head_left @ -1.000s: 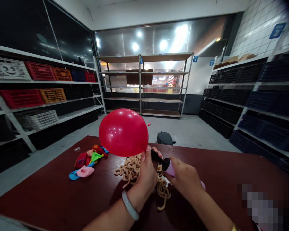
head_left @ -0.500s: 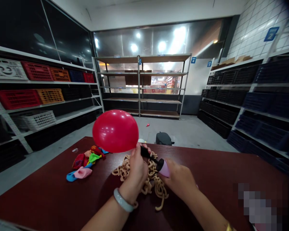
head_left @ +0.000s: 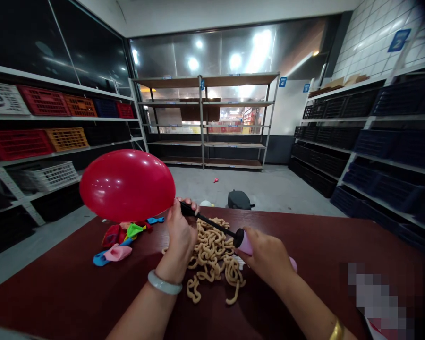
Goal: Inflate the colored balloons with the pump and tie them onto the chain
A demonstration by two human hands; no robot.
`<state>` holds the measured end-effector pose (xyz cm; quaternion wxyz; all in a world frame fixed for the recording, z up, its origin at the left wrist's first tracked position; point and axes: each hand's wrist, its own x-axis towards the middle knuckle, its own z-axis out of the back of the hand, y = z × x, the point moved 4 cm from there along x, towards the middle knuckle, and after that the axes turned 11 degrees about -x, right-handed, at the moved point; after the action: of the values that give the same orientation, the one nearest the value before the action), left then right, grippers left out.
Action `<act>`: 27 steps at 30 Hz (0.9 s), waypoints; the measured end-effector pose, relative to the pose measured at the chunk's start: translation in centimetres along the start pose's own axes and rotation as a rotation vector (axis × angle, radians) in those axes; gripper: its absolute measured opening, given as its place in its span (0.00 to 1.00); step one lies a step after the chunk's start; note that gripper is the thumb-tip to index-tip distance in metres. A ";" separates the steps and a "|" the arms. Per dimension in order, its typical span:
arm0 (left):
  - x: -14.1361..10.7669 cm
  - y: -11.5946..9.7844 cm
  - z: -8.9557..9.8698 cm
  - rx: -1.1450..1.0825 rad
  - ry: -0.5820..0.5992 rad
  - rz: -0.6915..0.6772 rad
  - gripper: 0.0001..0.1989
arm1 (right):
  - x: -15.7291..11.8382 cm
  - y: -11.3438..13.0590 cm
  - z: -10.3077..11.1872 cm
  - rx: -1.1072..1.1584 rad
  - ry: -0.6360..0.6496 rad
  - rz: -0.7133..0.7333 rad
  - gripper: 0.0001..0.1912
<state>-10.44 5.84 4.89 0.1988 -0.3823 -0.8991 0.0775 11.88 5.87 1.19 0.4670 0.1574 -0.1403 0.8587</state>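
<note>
A big red balloon (head_left: 127, 185), blown up, points its neck at my left hand (head_left: 182, 231). That hand is closed around the balloon's neck and the black nozzle end of a balloon pump (head_left: 217, 226). My right hand (head_left: 267, 257) grips the pump's pink-purple body, and a long black rod shows between the two hands. Beneath them lies a heap of beige, curled, rope-like pieces (head_left: 212, 250) on the table. Left of the heap are several limp balloons (head_left: 118, 252) in pink, blue, green and red.
The dark red table (head_left: 304, 283) spans the foreground, with a blurred patch at its right. Beyond it a dark grey bag (head_left: 240, 199) and a small red balloon (head_left: 216, 180) lie on the floor. Shelves with crates (head_left: 44, 100) line the sides; a metal rack (head_left: 201, 146) stands at the back.
The red balloon has grown larger and shifted left together with my left hand. More of the pump's black rod shows, as my hands are farther apart.
</note>
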 end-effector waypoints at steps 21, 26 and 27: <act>-7.4 6.9 0.2 0.027 -0.076 0.290 0.09 | 0.0 1.2 0.3 0.012 0.027 0.004 0.36; -6.7 6.8 1.2 0.062 -0.200 0.244 0.10 | -0.1 1.3 0.5 0.035 0.033 0.046 0.32; -6.5 6.7 1.3 0.070 -0.213 0.226 0.10 | -0.1 1.2 0.5 0.038 0.035 0.044 0.31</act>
<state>-2.44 5.84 -0.16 0.1056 -0.4635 -0.8630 0.1709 10.96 5.00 1.51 0.4472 0.1479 -0.1193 0.8740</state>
